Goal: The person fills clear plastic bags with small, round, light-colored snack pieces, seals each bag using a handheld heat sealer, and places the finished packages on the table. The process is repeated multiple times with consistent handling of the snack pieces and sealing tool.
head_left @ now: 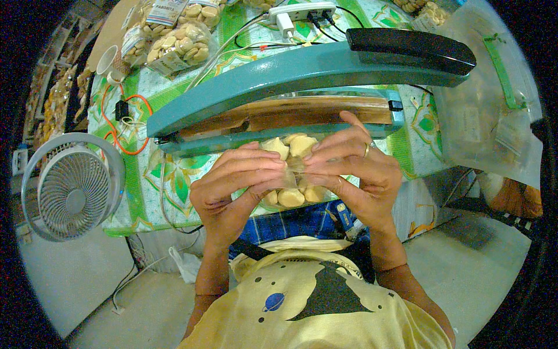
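Observation:
A clear plastic bag of round, pale biscuits (290,197) is between my two hands, at the front edge of the table. My left hand (229,183) pinches it from the left and my right hand (366,174), with a ring on one finger, from the right. The fingertips of both almost meet over the bag's middle, with biscuits showing above and below them. Just beyond the bag stands a teal bag sealer (256,75), its long black-handled arm raised over a brown sealing strip (279,114).
Filled biscuit bags (180,46) lie at the back left, near a paper cup (110,61). A white power strip (296,13) with plugs and cables sits behind the sealer. A round fan (75,186) is at left. Clear plastic bags (482,110) hang over the right edge.

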Available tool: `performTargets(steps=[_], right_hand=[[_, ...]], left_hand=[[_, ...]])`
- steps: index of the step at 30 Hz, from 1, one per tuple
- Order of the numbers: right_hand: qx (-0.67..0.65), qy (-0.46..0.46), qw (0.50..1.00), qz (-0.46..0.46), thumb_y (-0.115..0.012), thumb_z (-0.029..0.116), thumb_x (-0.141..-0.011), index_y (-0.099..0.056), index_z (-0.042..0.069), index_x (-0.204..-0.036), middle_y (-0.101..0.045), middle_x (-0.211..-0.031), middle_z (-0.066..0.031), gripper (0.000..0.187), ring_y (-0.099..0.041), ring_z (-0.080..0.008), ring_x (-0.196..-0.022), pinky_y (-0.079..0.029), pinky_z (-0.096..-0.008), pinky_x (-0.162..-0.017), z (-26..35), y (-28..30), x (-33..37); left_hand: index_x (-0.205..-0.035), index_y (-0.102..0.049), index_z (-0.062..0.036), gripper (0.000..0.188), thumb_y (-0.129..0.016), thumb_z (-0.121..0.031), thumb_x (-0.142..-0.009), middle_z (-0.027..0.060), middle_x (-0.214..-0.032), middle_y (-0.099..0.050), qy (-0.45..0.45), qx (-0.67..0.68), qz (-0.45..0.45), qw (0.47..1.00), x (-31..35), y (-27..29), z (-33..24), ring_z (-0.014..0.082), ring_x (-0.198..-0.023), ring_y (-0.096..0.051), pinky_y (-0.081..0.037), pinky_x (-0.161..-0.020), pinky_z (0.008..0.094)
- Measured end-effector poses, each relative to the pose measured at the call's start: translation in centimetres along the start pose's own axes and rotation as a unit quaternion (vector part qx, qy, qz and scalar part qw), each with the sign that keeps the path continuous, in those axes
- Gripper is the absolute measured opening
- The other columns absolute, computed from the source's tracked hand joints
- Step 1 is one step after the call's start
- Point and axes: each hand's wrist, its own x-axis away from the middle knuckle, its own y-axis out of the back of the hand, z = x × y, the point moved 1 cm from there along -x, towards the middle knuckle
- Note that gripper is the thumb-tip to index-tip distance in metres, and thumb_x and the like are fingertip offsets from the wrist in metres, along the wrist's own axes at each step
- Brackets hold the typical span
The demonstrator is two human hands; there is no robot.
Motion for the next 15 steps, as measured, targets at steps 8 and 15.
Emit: performTargets(steps=[8, 15], right_hand=[[-0.031, 0.017, 0.998, -0.052, -0.080, -0.001, -0.069, -0.068, 0.007, -0.081, -0.073, -0.086, -0.0065, 0.020, -0.066, -0.0213, -0.088, -0.038, -0.0484, -0.102, -0.4, -0.3, 0.2], [-0.134, 0.015, 0.986, -0.094, -0.077, -0.005, -0.071, -0.048, 0.009, -0.095, -0.071, -0.087, -0.0125, 0.040, -0.063, -0.0212, -0.088, -0.038, -0.0468, -0.100, -0.2, -1.6, 0.1]], left_hand=[[-0.083, -0.071, -0.0025, 0.015, -0.079, -0.002, -0.070, 0.0133, -0.089, -0.073, 0.010, 0.015, -0.022, 1.000, -0.2, -0.4, -0.1, 0.0292, -0.089, -0.069, -0.049, -0.093, 0.0513], [-0.091, -0.074, -0.0071, 0.023, -0.079, 0.001, -0.071, 0.0067, -0.094, -0.071, 0.035, -0.012, -0.036, 0.999, -0.3, -1.3, -0.9, 0.0205, -0.095, -0.067, -0.048, -0.090, 0.0357]])
